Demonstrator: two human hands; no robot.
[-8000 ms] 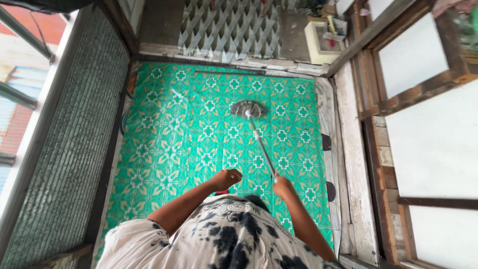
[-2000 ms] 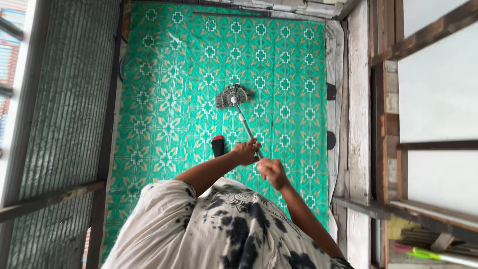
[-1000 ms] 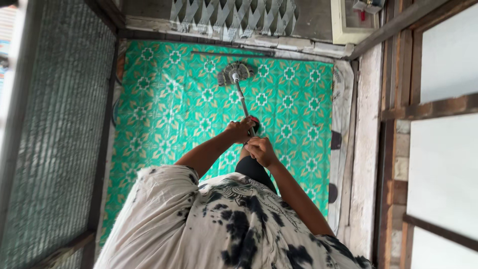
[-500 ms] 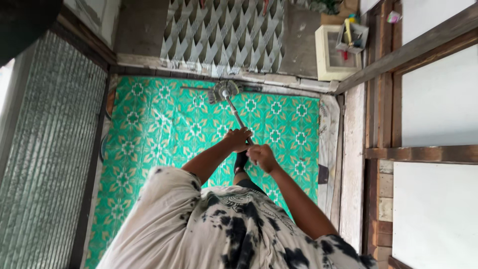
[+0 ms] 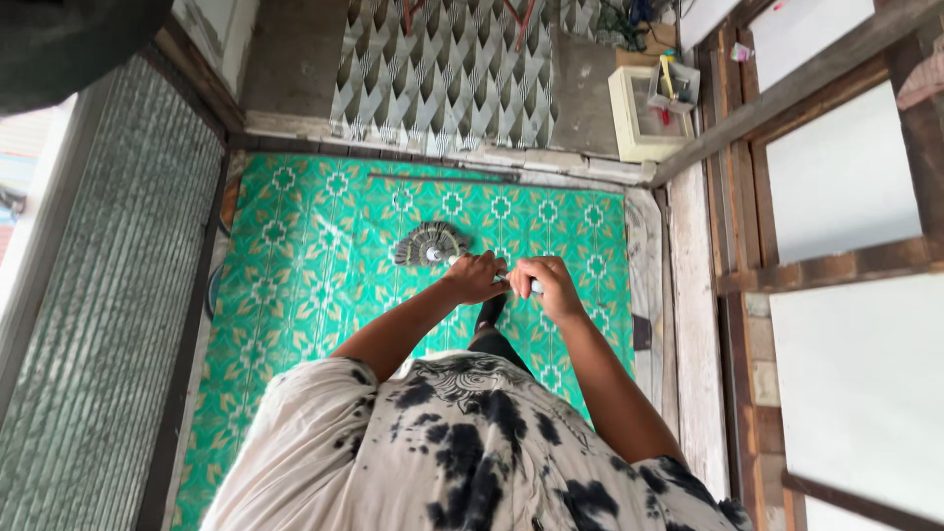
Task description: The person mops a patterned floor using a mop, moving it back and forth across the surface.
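Both hands grip the thin metal mop handle [image 5: 507, 281], seen nearly end-on from above. My left hand [image 5: 476, 276] is the lower one, close to the grey round mop head [image 5: 429, 244]. My right hand [image 5: 544, 282] holds the handle just to the right of it. The mop head rests on the green patterned floor covering [image 5: 315, 295], a little way short of its far edge. My leg in dark clothing [image 5: 492, 324] shows under the hands.
A grey corrugated wall [image 5: 108, 324] runs along the left. On the right a wooden frame with white panels [image 5: 836, 187] stands beside a pale plank strip [image 5: 688, 324]. Beyond the far sill are a lattice-patterned mat [image 5: 442, 69] and a cream box [image 5: 639, 103] with small items.
The mop head was pushed out to the far edge of the floor covering and has now come back toward me. My hands have risen and the handle now points more steeply down.
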